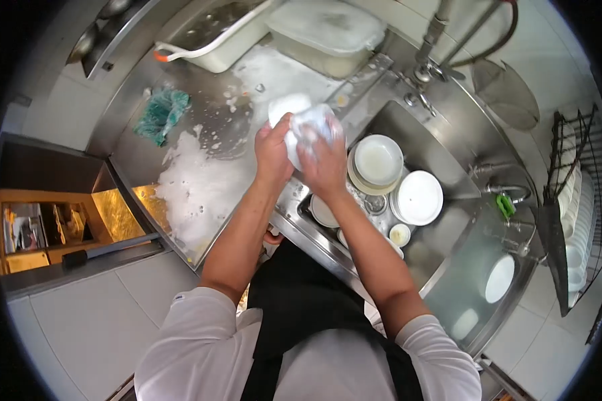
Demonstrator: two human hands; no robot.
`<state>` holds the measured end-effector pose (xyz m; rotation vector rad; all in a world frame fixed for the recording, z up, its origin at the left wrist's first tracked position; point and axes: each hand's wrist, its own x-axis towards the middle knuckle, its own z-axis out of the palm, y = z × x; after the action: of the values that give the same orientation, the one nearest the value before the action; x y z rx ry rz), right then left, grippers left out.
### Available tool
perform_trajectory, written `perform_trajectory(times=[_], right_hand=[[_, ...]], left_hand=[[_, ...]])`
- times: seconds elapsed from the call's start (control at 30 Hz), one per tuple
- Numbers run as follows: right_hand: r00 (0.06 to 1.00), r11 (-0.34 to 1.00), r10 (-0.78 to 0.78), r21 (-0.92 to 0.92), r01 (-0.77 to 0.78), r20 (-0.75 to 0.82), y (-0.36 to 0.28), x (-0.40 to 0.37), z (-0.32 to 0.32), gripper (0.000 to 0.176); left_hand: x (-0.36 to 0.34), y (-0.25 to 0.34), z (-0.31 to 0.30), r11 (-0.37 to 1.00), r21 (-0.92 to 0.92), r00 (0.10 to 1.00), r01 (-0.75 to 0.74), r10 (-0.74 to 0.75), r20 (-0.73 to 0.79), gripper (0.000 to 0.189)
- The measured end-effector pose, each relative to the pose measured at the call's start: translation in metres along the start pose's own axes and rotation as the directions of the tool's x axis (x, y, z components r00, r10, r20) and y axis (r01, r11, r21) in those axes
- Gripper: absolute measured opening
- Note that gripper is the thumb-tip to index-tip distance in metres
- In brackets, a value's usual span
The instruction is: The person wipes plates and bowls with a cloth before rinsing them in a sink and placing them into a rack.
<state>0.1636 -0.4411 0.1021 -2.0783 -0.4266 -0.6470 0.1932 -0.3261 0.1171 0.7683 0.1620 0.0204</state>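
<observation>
My left hand grips a white dish above the soapy steel counter. My right hand is pressed to a pale, foamy cloth or sponge, blurred by motion, against the dish. Both hands are close together, left of the sink basin. Below and right of them, stacked white bowls and white plates stand in the basin beside a small cup.
A green net bag lies on the counter at left. Behind are a lidded plastic tub and a white bin. Taps rise at the back. A water-filled basin and a dish rack are at right.
</observation>
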Motion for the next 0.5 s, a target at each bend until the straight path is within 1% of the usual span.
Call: perform_trajectory(times=[0.03, 0.07, 0.1, 0.13, 0.2, 0.23, 0.27, 0.33, 0.37, 0.4, 0.43, 0.47, 0.5], right_hand=[[1.0, 1.0, -0.015, 0.007, 0.015, 0.008, 0.007, 0.021, 0.011, 0.04], [0.994, 0.988, 0.102, 0.11, -0.106, 0.042, 0.015, 0.042, 0.023, 0.037], [0.972, 0.951, 0.217, 0.206, -0.231, 0.088, 0.018, 0.053, 0.033, 0.035], [0.973, 0.951, 0.211, 0.208, -0.227, 0.096, 0.017, 0.054, 0.045, 0.035], [0.989, 0.978, 0.139, 0.151, -0.146, 0.059, 0.013, 0.056, 0.071, 0.034], [1.0, 0.998, 0.008, 0.064, -0.009, 0.022, 0.0, 0.049, 0.08, 0.032], [0.98, 0.983, -0.162, -0.064, 0.17, 0.116, -0.013, 0.043, 0.085, 0.032], [0.962, 0.972, -0.236, 0.011, 0.236, 0.139, -0.026, 0.044, 0.093, 0.033], [0.962, 0.971, -0.236, 0.005, 0.238, 0.137, -0.014, 0.051, 0.104, 0.033], [0.987, 0.993, -0.092, 0.082, 0.081, 0.135, 0.004, 0.063, 0.121, 0.034], [0.987, 0.984, 0.06, 0.16, -0.084, 0.148, 0.018, 0.073, 0.133, 0.035], [0.83, 0.783, 0.443, 0.304, -0.542, 0.338, 0.01, 0.097, 0.123, 0.039], [0.714, 0.592, 0.522, 0.405, -0.697, 0.466, 0.042, 0.097, 0.136, 0.042]], left_hand=[[0.006, 0.005, -0.011, 1.0, 0.003, 1.0, -0.008, 0.008, -0.027, 0.026], [0.01, 0.012, -0.017, 1.0, 0.008, 0.998, -0.012, 0.012, -0.054, 0.025], [0.014, 0.018, -0.025, 0.997, 0.061, 0.996, -0.051, 0.055, -0.063, 0.029], [0.018, 0.026, -0.032, 0.997, 0.059, 0.996, -0.058, 0.062, -0.069, 0.029], [0.032, 0.043, -0.046, 0.998, -0.019, 0.99, -0.058, 0.055, -0.132, 0.03], [0.044, 0.046, -0.06, 0.991, -0.111, 0.984, -0.074, 0.054, -0.172, 0.024], [0.05, 0.051, -0.072, 0.989, -0.118, 0.982, -0.088, 0.066, -0.176, 0.024], [0.052, 0.057, -0.095, 0.996, -0.09, 0.99, -0.006, -0.007, -0.144, 0.025], [0.049, 0.06, -0.099, 0.998, -0.057, 0.994, -0.035, 0.028, -0.107, 0.026], [0.047, 0.06, -0.102, 0.998, -0.061, 0.994, -0.035, 0.029, -0.105, 0.026], [0.04, 0.067, -0.097, 1.0, -0.014, 0.995, -0.022, 0.021, -0.095, 0.029], [0.036, 0.071, -0.096, 0.999, 0.035, 0.996, -0.008, 0.011, -0.085, 0.031], [0.038, 0.074, -0.099, 1.0, 0.003, 1.0, -0.012, 0.013, -0.02, 0.03]])
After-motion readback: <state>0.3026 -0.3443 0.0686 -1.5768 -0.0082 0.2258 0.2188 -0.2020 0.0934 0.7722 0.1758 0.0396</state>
